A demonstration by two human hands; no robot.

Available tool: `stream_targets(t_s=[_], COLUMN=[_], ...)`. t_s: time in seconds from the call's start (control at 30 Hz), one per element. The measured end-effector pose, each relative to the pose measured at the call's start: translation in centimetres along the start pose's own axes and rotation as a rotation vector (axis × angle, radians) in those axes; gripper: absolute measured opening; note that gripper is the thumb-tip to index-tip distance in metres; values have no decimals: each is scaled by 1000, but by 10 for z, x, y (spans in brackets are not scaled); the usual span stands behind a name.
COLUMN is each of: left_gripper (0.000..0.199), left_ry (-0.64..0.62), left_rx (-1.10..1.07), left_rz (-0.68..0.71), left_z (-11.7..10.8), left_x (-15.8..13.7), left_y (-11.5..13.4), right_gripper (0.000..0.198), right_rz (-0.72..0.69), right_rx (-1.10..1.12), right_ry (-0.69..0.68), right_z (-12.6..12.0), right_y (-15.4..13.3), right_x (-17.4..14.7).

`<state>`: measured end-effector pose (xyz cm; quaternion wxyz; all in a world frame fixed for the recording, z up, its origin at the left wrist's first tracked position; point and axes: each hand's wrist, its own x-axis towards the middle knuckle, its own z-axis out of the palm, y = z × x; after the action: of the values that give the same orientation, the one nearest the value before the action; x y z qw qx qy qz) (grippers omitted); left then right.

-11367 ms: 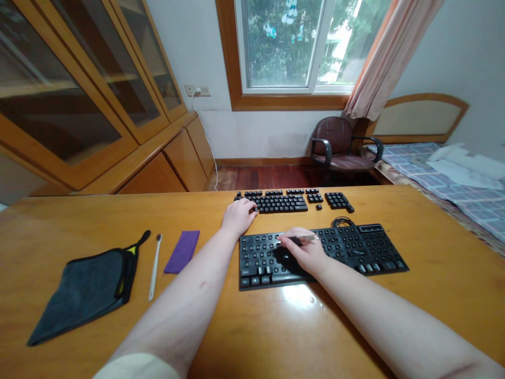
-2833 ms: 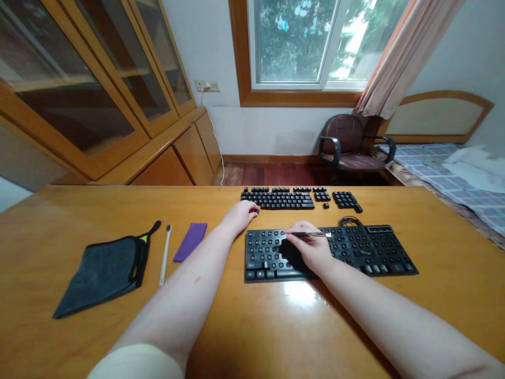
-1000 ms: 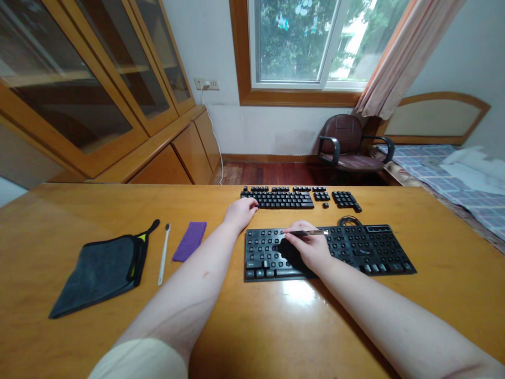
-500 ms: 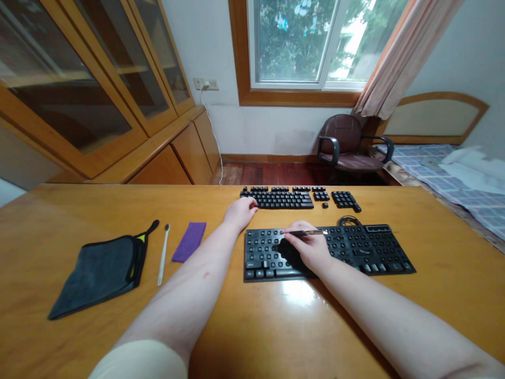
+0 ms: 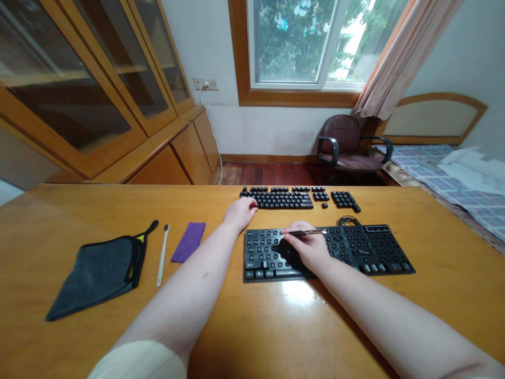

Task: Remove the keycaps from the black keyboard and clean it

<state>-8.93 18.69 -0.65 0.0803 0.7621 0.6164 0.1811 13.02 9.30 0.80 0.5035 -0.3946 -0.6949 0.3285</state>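
My left hand (image 5: 240,211) reaches to the far side of the desk, by the lower left corner of the rows of loose black keycaps (image 5: 282,199). Its fingers are closed together at a keycap there, and whether they grip it I cannot tell. My right hand (image 5: 311,247) is closed on a slim dark tool with a metallic end (image 5: 305,232), held almost level above the keyboard. Beneath lies the black keyboard (image 5: 361,251), most of its caps off and small square key stems showing. A few caps remain along its bottom row. My right hand hides its middle.
On the left of the wooden desk (image 5: 221,326) lie a folded grey cloth (image 5: 98,268), a white toothbrush (image 5: 162,258) with dark bristles and a purple cloth (image 5: 188,242). A coiled cable (image 5: 349,220) sits behind the keyboard. Beyond the desk stands a chair (image 5: 345,142).
Both hands hold practically the same positions. The view has shifted very slightly; nothing has visibly been picked up or let go.
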Motion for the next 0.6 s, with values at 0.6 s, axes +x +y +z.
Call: stream_targets(t_s=[0.6], left_gripper=[14], left_ry=[26], left_rx=[-23], left_rz=[4], left_z=[-2], left_x=[0], left_y=[3], right_gripper=[12], right_rz=[-5], right_rx=[33], right_ry=[0], right_z=[1], right_y=[3], right_x=[-1])
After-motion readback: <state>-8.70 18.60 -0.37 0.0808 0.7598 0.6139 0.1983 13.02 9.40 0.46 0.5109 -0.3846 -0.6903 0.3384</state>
